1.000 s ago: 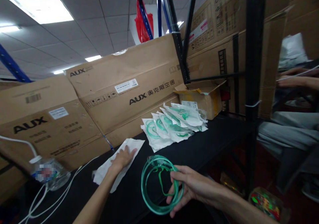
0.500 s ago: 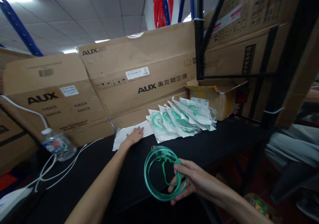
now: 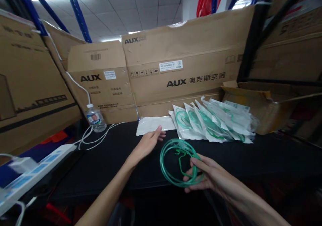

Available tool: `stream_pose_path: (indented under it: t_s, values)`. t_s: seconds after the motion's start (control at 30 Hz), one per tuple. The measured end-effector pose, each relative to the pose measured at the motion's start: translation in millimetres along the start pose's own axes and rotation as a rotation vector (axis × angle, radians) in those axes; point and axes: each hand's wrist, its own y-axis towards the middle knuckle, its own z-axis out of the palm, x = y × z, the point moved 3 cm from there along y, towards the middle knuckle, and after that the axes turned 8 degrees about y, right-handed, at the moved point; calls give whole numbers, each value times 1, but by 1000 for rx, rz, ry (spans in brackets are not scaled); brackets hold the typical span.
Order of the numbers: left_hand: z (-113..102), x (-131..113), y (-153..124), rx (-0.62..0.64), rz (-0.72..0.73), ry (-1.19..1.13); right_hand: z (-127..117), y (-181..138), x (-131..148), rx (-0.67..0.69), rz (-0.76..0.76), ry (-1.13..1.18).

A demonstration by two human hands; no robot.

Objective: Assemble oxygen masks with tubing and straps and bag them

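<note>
My right hand [image 3: 205, 174] is closed on a coil of green tubing [image 3: 177, 165], held just above the black table [image 3: 105, 159] near its front edge. My left hand [image 3: 149, 141] reaches forward with its fingers stretched out, their tips at the near edge of a flat white empty pouch [image 3: 154, 124]. Nothing is in that hand. To the right of the pouch lies a fanned row of several sealed white pouches [image 3: 208, 120], each with green tubing inside.
Large brown AUX cartons [image 3: 181, 61] stand along the back of the table. An open small carton [image 3: 261, 108] sits at the right. A water bottle [image 3: 95, 117], white cables [image 3: 95, 138] and a power strip [image 3: 35, 175] lie at the left. Black shelf posts rise at right.
The view has swung left and down. My left hand has slid back off the empty pouch to its near edge. My right hand still holds the green coil.
</note>
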Motion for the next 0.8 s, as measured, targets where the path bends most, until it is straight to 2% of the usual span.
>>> stream_pose_path:
  t_s: [0.1, 0.17, 0.3, 0.4, 0.57, 0.7, 0.8]
  values:
    - [-4, 14, -24, 117, -50, -116, 16, 20, 9, 86, -2, -69]
    - [-8, 24, -31, 125, -58, -130, 24, 36, 12, 84, -16, -175]
    - [-17, 42, -36, -57, -45, -20, 27, 59, 15, -4, -98, -395]
    - [-20, 51, -40, -180, -51, 79, 18, 61, 21, -71, -190, -555]
    - [-15, 47, -43, -224, -14, 193, 9, 54, 48, -225, -376, -920]
    - [-6, 41, -43, -173, 50, 270, 33, 69, 73, -235, -507, -1109]
    - [-4, 41, -46, -135, 92, 337, 54, 94, 79, -184, -554, -1215]
